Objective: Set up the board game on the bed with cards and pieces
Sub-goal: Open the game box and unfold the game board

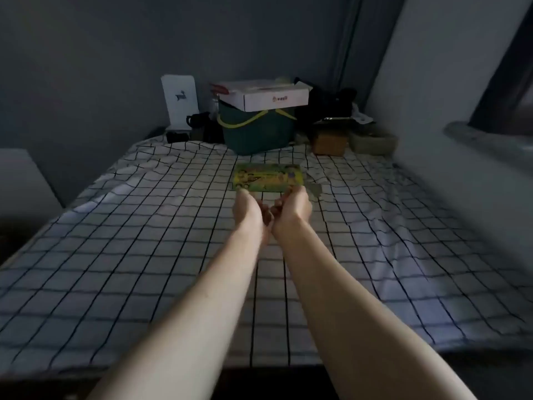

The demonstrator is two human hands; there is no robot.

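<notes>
Both arms reach out over the checked bed (144,226), the left hand (247,207) and right hand (294,207) each gripping the near edge of the yellow-green game box (268,177) with curled fingers. The box sits mid-bed, well short of the green basket (256,131) at the far end.

Dim, soft, edges bowed

- The white cardboard box (275,99) atop the dark green bin carries a small reddish logo with a few characters, too blurred to read.
- The white upright panel (180,101) bears a dark animal-like mark, no letters.
- The yellow-green game box (268,177) shows colourful print, illegible.
</notes>
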